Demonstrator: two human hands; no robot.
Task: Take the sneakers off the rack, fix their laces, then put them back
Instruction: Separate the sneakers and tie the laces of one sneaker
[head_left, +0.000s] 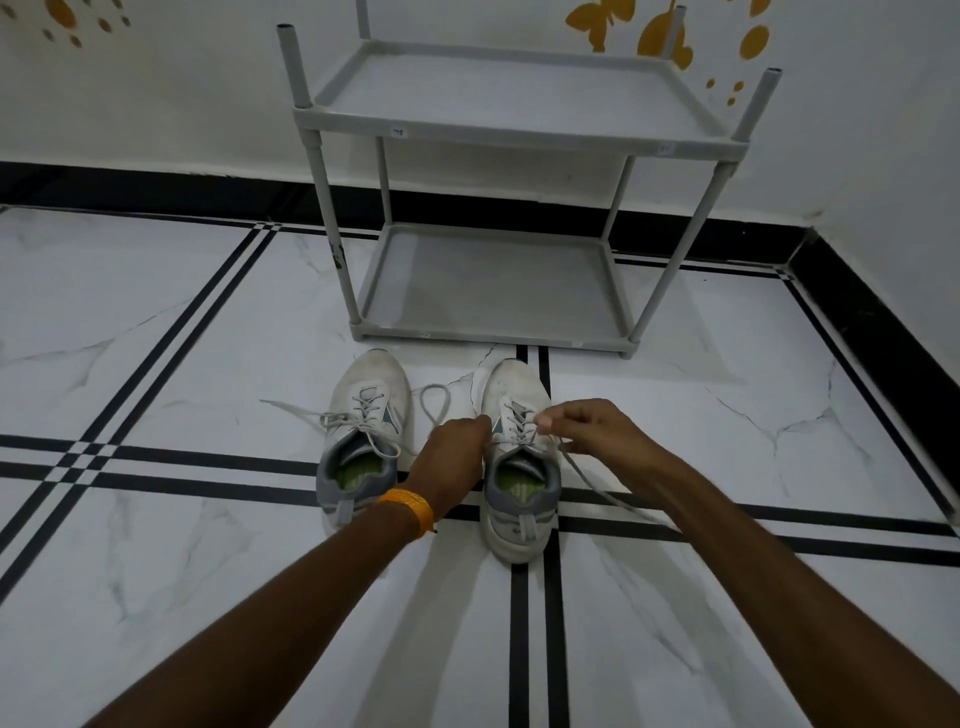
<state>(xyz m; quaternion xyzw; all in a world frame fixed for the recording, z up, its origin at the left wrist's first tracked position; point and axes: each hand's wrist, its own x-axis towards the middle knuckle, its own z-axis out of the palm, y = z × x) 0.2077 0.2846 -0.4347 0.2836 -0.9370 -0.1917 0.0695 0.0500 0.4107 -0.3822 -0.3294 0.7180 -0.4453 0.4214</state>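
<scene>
Two white sneakers with grey collars stand side by side on the floor, toes toward the rack. The left sneaker (366, 421) has loose laces spread out to its left. Both hands work at the right sneaker (517, 467). My left hand (454, 449), with an orange band at the wrist, grips one lace end whose loop (434, 405) lies between the shoes. My right hand (587, 428) pinches the lace at the upper eyelets, and the other lace end (597, 483) trails right under my forearm. The grey two-shelf rack (498, 130) stands just beyond, both shelves bare.
White marble floor tiles (182, 364) with black double stripes spread all around. A white wall with a black skirting (156, 182) and orange butterfly stickers runs behind the rack. A second wall closes the corner on the right.
</scene>
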